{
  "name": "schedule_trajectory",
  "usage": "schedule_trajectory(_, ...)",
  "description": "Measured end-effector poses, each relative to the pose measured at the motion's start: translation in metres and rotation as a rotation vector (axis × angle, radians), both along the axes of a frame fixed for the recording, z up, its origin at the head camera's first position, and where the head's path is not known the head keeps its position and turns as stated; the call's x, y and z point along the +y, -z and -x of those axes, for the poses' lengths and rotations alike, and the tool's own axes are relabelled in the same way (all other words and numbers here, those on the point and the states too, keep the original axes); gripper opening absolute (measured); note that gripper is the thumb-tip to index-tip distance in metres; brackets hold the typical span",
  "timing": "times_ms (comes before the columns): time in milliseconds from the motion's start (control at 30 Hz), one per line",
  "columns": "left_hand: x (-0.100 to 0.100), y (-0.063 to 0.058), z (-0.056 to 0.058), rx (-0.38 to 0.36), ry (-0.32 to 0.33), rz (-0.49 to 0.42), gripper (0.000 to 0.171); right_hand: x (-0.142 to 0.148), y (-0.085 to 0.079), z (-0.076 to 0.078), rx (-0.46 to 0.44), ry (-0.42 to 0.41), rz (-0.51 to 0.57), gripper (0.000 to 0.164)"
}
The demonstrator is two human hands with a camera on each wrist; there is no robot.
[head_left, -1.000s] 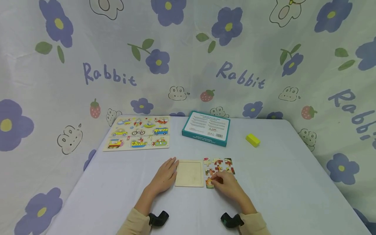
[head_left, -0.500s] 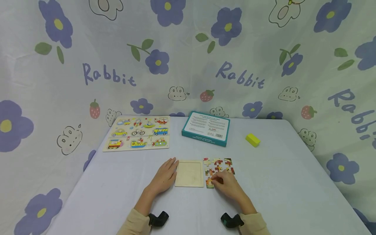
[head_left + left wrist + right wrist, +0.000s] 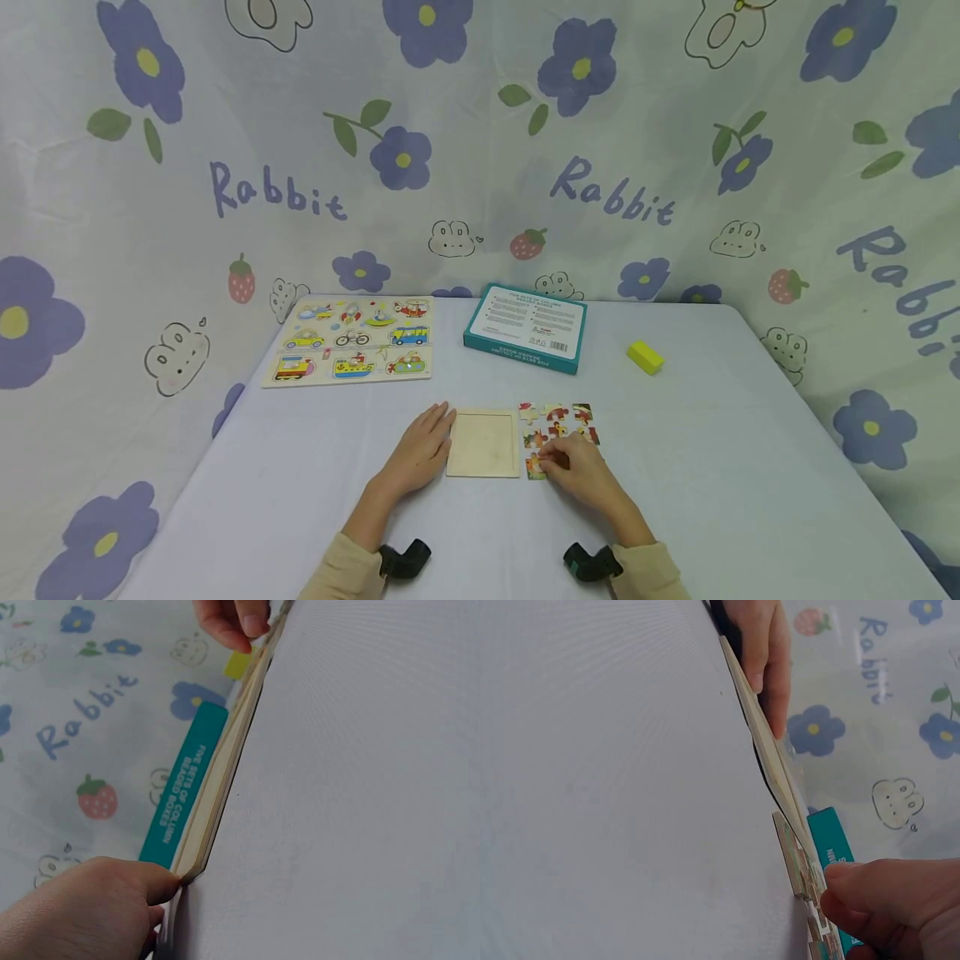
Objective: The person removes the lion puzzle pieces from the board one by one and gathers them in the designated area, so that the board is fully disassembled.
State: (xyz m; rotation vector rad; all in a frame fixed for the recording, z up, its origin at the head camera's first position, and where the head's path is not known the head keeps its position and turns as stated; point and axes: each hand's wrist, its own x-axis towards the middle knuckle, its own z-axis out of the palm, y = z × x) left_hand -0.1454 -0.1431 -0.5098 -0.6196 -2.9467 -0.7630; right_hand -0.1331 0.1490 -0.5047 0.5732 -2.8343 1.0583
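Observation:
A shallow square wooden puzzle tray lies bare on the white table. My left hand rests at its left edge with fingers extended; in the left wrist view the thumb touches the tray's near corner. Right of the tray, several colourful jigsaw pieces are laid out in rows. Over the lower row is my right hand, thumb and forefinger brought together beside the lower left piece and covering others. In the right wrist view the fingertips overlap the pieces; I cannot tell whether they pinch one.
Behind the tray lies a teal box with a white printed panel. A vehicle puzzle board sits at the back left, and a yellow block at the back right. A patterned cloth hangs behind the table.

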Motion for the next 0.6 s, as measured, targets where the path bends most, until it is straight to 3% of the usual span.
schedule_trajectory(400,-0.0033,0.0035,-0.0016,-0.013,-0.024,-0.009,0.046,-0.0051,0.0013,0.0041,0.054,-0.037,0.021,0.011)
schedule_trajectory(600,-0.0058,0.0065,0.0033,-0.012,-0.032,-0.001,0.047,-0.0068,0.0002,0.0062,0.053,-0.034,0.061,0.010)
